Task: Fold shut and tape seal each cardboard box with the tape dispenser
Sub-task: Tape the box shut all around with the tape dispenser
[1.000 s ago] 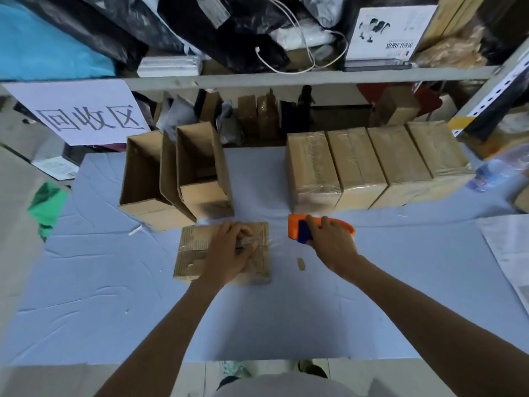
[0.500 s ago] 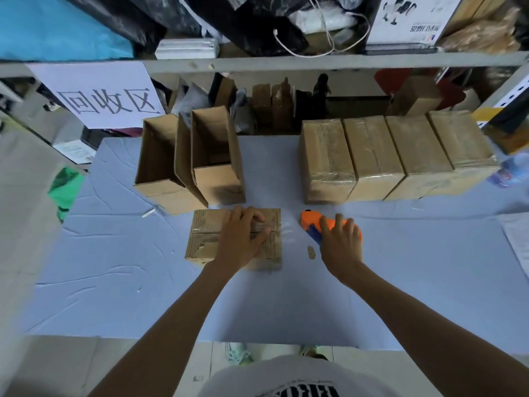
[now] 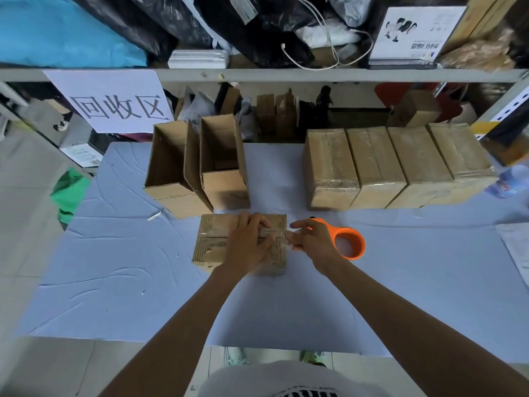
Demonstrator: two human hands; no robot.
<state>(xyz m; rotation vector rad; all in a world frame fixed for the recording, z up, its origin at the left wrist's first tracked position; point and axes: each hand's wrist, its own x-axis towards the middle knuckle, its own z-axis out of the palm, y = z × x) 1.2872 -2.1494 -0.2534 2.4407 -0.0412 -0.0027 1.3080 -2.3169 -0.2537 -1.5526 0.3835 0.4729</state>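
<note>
Step in hand: taping of the cardboard box (image 3: pixel 213 245), which stood on the tabletop (image 3: pixel 400 282) directly before the person, flaps folded down and meeting along a centre seam.

The left hand (image 3: pixel 249 243) lay on the box top, its grip spread and pressing the flaps at the seam. At 3 o'clock of the box, the right hand (image 3: pixel 313 242) held the orange tape dispenser (image 3: pixel 350 242), its grip curled about the tool. Its fingertips (image 3: pixel 290 243) reached to the box's right edge. Whether tape was already stuck down there could not be told.

Judgement: sealing of this box was at its start. The next move calls for the tape end to be anchored on the right-hand face, then drawn leftward along the seam towards 9 o'clock. The left hand would have to give way ahead of the dispenser without letting the flaps spring up.

Condition of the box: plain brown corrugated card, ribbing visible on top, scuffed and torn in patches at its near left. The flaps sat roughly level.

Outstanding: two open boxes (image 3: pixel 171 170) at 11 to 12 o'clock of it, upright and unfolded. Completed: four sealed boxes (image 3: pixel 372 161) in a row at 1 to 2 o'clock, glossy with tape.
</note>
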